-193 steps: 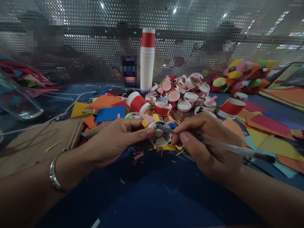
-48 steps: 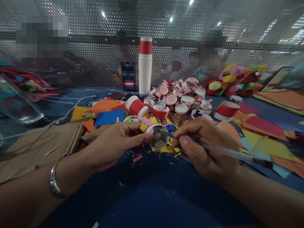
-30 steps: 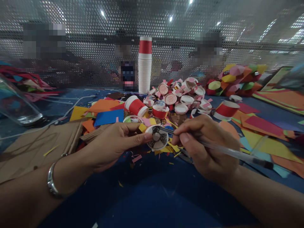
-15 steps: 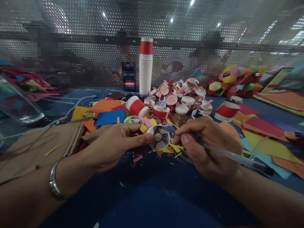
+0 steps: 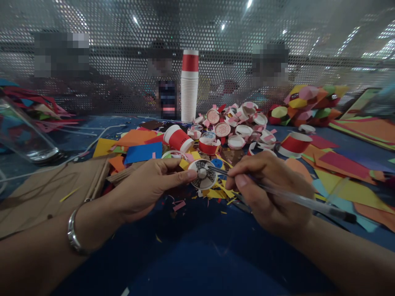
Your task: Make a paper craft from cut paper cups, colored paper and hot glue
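The left hand (image 5: 148, 187) was clamped on a marked white disc (image 5: 203, 174), in front of the cup stack (image 5: 189, 96). Apart from it, the right hand (image 5: 276, 207) gripped a pen (image 5: 314, 204), tip at the disc's face. 1 red-banded cup (image 5: 178, 138) lay tipped just before the cup stack.
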`<state>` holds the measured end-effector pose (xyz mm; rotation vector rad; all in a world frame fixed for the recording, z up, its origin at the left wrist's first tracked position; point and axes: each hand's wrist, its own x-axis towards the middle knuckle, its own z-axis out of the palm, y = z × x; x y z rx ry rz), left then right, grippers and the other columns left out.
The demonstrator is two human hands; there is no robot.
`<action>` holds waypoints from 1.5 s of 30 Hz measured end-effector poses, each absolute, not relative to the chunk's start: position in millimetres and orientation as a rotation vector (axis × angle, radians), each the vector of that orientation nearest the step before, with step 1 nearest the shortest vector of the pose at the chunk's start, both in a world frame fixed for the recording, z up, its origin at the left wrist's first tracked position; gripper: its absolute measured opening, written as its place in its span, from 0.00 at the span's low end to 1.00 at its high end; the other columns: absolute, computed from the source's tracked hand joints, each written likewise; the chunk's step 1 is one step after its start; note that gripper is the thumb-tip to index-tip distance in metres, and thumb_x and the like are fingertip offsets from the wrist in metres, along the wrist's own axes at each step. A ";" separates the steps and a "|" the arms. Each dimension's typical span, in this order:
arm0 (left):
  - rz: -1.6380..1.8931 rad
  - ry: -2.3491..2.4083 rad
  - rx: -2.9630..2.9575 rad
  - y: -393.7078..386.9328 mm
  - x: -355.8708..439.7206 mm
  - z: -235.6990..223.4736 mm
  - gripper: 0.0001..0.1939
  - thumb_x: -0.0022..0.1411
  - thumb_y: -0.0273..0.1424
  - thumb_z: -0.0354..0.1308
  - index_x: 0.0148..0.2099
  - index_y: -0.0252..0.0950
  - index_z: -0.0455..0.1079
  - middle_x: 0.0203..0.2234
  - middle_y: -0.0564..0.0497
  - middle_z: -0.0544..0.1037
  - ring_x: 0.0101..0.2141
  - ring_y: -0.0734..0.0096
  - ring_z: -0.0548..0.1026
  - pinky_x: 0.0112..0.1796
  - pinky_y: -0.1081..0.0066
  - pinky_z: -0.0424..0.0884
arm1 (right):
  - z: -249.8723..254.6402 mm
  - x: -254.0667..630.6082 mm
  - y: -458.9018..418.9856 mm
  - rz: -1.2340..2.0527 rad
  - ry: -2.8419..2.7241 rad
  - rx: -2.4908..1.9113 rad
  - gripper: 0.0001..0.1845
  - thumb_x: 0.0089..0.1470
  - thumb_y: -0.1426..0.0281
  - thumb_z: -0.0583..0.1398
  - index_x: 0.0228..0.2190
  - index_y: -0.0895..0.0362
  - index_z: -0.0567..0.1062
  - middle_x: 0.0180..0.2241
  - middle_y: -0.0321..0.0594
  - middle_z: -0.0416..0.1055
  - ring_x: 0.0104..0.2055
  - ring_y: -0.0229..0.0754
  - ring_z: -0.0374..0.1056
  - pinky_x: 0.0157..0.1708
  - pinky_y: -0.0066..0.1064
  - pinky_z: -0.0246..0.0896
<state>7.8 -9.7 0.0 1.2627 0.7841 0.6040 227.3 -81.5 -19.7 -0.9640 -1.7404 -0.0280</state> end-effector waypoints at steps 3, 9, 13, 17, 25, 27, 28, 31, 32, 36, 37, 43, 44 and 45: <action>0.614 0.774 1.260 -9.7 7.3 0.2 0.08 0.64 0.33 0.70 0.44 0.35 0.83 0.43 0.45 0.86 0.41 0.71 0.81 0.41 0.76 0.75 | -19.4 225.9 -80.8 -0.028 -1.755 -0.973 0.05 0.59 0.75 0.60 0.35 0.55 0.76 0.26 0.32 0.76 0.23 0.34 0.70 0.24 0.29 0.64; 0.618 0.753 1.249 -9.6 7.9 -0.8 0.09 0.63 0.32 0.71 0.44 0.35 0.83 0.45 0.45 0.86 0.41 0.70 0.82 0.41 0.75 0.75 | -14.1 226.1 -80.5 -0.037 -1.802 -0.995 0.05 0.59 0.75 0.58 0.33 0.55 0.75 0.24 0.33 0.76 0.22 0.35 0.71 0.24 0.30 0.64; 0.610 0.720 1.232 -10.5 8.3 -0.3 0.08 0.64 0.30 0.70 0.45 0.34 0.83 0.45 0.45 0.86 0.40 0.71 0.82 0.41 0.75 0.75 | -18.2 228.0 -79.5 -0.029 -1.774 -1.003 0.05 0.60 0.74 0.60 0.35 0.55 0.76 0.26 0.33 0.76 0.23 0.34 0.71 0.24 0.29 0.63; 0.592 0.734 1.256 -10.2 7.5 -0.5 0.09 0.64 0.32 0.71 0.45 0.34 0.83 0.45 0.45 0.86 0.41 0.70 0.82 0.42 0.74 0.75 | -21.7 228.3 -79.4 -0.034 -1.752 -0.985 0.05 0.60 0.74 0.60 0.36 0.55 0.77 0.28 0.33 0.76 0.24 0.34 0.71 0.24 0.29 0.63; 0.556 0.740 1.312 -8.5 5.0 -1.8 0.09 0.64 0.36 0.70 0.43 0.36 0.83 0.39 0.47 0.85 0.34 0.73 0.78 0.34 0.76 0.72 | -17.9 226.3 -81.0 -0.004 -1.796 -0.981 0.05 0.59 0.75 0.58 0.34 0.56 0.76 0.25 0.34 0.76 0.22 0.34 0.70 0.22 0.29 0.62; 0.555 0.749 1.313 -8.1 5.1 -1.8 0.10 0.64 0.37 0.70 0.44 0.37 0.83 0.40 0.47 0.85 0.37 0.72 0.79 0.36 0.75 0.73 | -17.3 225.5 -81.2 -0.005 -1.799 -0.977 0.06 0.59 0.75 0.58 0.34 0.55 0.76 0.25 0.34 0.75 0.23 0.35 0.70 0.21 0.29 0.62; 0.559 0.753 1.310 -7.9 5.4 -1.7 0.10 0.64 0.38 0.70 0.44 0.38 0.84 0.41 0.47 0.85 0.38 0.71 0.79 0.38 0.75 0.73 | -16.7 225.0 -81.5 -0.005 -1.796 -0.972 0.06 0.58 0.75 0.58 0.33 0.55 0.75 0.25 0.34 0.75 0.23 0.35 0.70 0.21 0.29 0.62; 0.577 0.766 1.311 -8.3 7.5 -0.5 0.10 0.64 0.39 0.70 0.43 0.39 0.84 0.41 0.48 0.85 0.40 0.70 0.79 0.41 0.73 0.73 | -13.6 223.5 -83.2 0.004 -1.837 -0.945 0.07 0.57 0.75 0.58 0.33 0.53 0.75 0.25 0.33 0.76 0.24 0.36 0.72 0.24 0.30 0.65; 0.582 0.774 1.314 -8.6 8.1 0.0 0.10 0.63 0.39 0.71 0.42 0.39 0.84 0.40 0.48 0.85 0.39 0.70 0.79 0.40 0.73 0.73 | -12.4 223.1 -83.7 0.012 -1.861 -0.936 0.07 0.56 0.76 0.58 0.33 0.53 0.74 0.26 0.34 0.77 0.24 0.37 0.72 0.24 0.30 0.66; 0.598 0.800 1.312 -9.8 8.5 0.8 0.11 0.57 0.38 0.75 0.40 0.38 0.84 0.38 0.49 0.84 0.36 0.71 0.77 0.37 0.75 0.72 | -10.1 222.0 -84.4 0.033 -1.913 -0.888 0.08 0.55 0.77 0.58 0.33 0.54 0.74 0.27 0.34 0.79 0.25 0.35 0.73 0.23 0.28 0.65; 0.598 0.792 1.309 -9.9 8.1 0.7 0.11 0.57 0.38 0.75 0.40 0.38 0.84 0.38 0.50 0.84 0.36 0.72 0.77 0.37 0.75 0.72 | -10.1 221.9 -84.2 0.031 -1.918 -0.880 0.07 0.56 0.77 0.58 0.33 0.54 0.74 0.27 0.34 0.79 0.25 0.35 0.73 0.23 0.27 0.65; 0.597 0.765 1.279 -9.8 7.3 0.6 0.09 0.61 0.36 0.72 0.42 0.38 0.84 0.40 0.49 0.85 0.36 0.74 0.77 0.38 0.76 0.72 | -10.1 221.1 -83.0 -0.003 -1.910 -0.917 0.09 0.55 0.78 0.58 0.33 0.53 0.75 0.27 0.34 0.79 0.25 0.36 0.74 0.26 0.29 0.68; 0.596 0.768 1.274 -9.9 7.6 0.7 0.09 0.61 0.36 0.72 0.42 0.38 0.84 0.40 0.49 0.85 0.36 0.74 0.77 0.37 0.76 0.72 | -9.8 220.7 -83.0 0.000 -1.910 -0.918 0.09 0.56 0.78 0.58 0.33 0.53 0.75 0.27 0.34 0.79 0.25 0.37 0.74 0.26 0.29 0.69; 0.594 0.769 1.268 -10.1 8.0 0.9 0.09 0.61 0.36 0.73 0.42 0.37 0.84 0.41 0.49 0.85 0.35 0.74 0.77 0.37 0.76 0.72 | -9.6 220.5 -83.1 0.006 -1.911 -0.918 0.09 0.56 0.77 0.58 0.32 0.52 0.75 0.27 0.34 0.79 0.25 0.37 0.74 0.26 0.29 0.69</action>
